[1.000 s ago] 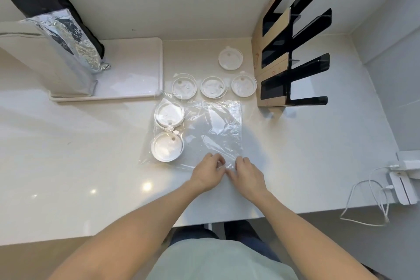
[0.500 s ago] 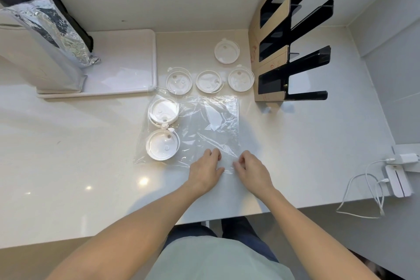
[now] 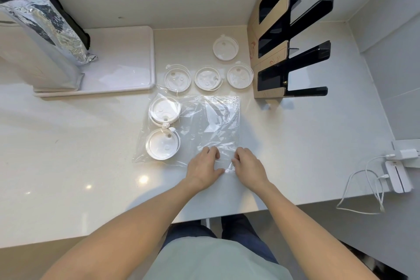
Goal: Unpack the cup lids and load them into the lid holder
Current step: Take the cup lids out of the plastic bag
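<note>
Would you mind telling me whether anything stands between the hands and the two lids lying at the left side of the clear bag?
Yes: the clear plastic bag. Both lids appear to lie inside it, under the film, while the left hand and right hand rest on its near edge. No lids are visible in the lid holder.

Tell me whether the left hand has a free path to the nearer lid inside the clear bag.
Probably not directly. The left hand lies close to the nearer lid, with nothing between them, but the lid lies inside the clear bag, so the film covers it; it must be reached through the opening.
</note>
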